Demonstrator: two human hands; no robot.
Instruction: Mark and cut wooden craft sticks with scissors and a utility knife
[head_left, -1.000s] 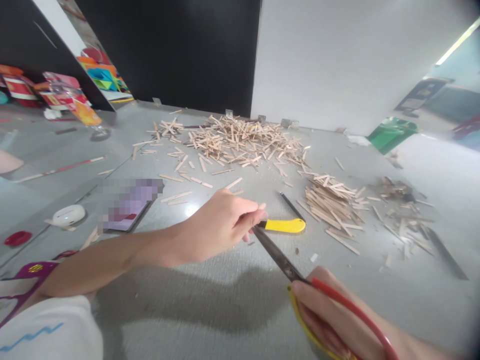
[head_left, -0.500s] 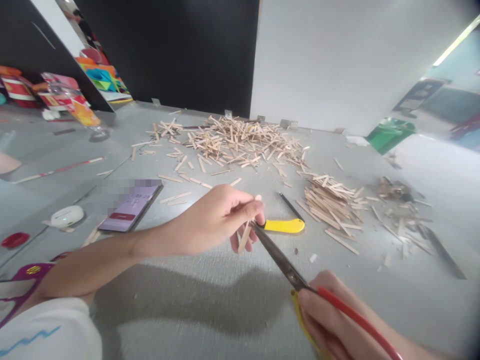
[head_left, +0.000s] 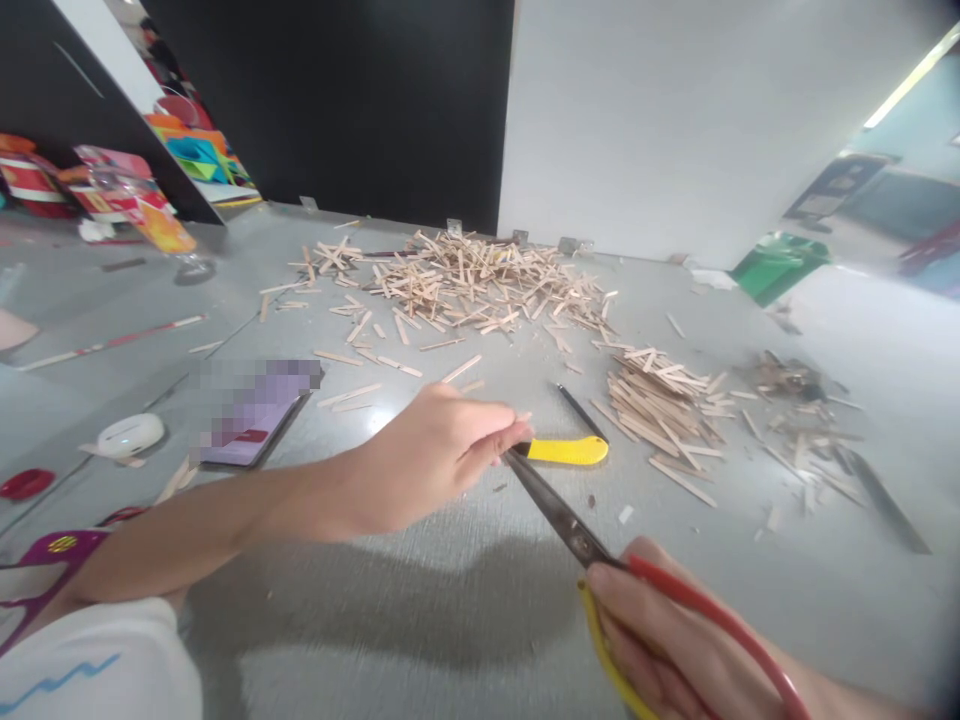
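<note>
My left hand (head_left: 431, 455) is pinched closed on a thin wooden stick (head_left: 526, 416); only a small tip shows past the fingertips. My right hand (head_left: 667, 635) grips scissors (head_left: 559, 515) with one red and one yellow handle loop. The blades point up and left, their tips at or just behind the left fingertips, so I cannot tell whether they touch the stick. Just beyond lies a yellow-handled tool (head_left: 568, 451), its left end hidden behind the left hand. A slim dark rod (head_left: 581, 410) rests against it.
A large heap of cut wooden sticks (head_left: 480, 285) spreads at the back, with a smaller pile (head_left: 656, 395) right of centre. A phone (head_left: 262, 415), white case (head_left: 131, 436) and red cap (head_left: 27, 485) lie left. A flat metal strip (head_left: 889, 505) and green bin (head_left: 780, 267) are right.
My left hand has turned and closed further, with its lower fingers now tucked out of sight. The stick length that hung below it no longer shows. The scissors have barely shifted.
</note>
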